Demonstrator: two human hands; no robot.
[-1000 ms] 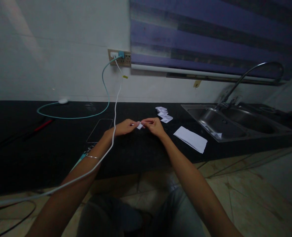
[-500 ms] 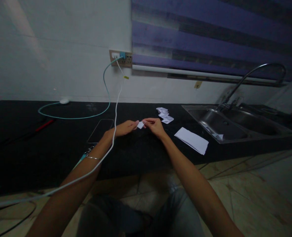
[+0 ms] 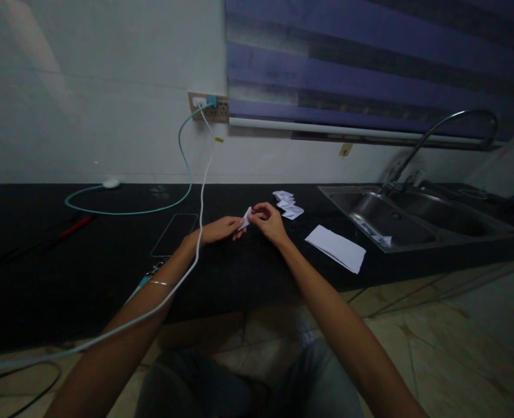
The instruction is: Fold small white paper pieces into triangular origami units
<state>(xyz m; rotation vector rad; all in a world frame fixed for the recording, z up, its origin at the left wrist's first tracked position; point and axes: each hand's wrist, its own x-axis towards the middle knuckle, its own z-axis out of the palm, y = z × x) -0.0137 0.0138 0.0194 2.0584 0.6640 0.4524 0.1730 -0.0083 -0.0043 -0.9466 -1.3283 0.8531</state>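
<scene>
Above the black counter (image 3: 87,255), my left hand (image 3: 220,228) and my right hand (image 3: 269,222) meet around a small folded white paper piece (image 3: 246,217). Both hands pinch it, the right at its upper edge, the left from below. A little pile of similar folded white pieces (image 3: 288,204) lies just behind my right hand. A larger white sheet (image 3: 336,247) rests flat on the counter to the right of my right forearm.
A steel sink (image 3: 383,217) with a curved tap (image 3: 440,136) is set in the counter at right. A phone (image 3: 174,233) lies left of my hands. White (image 3: 202,191) and teal (image 3: 152,206) cables run from a wall socket (image 3: 209,107). A red pen (image 3: 76,225) lies far left.
The paper piece has been lifted and tilted up on edge between my fingers, and my right hand has risen slightly. The camera view shifted a little.
</scene>
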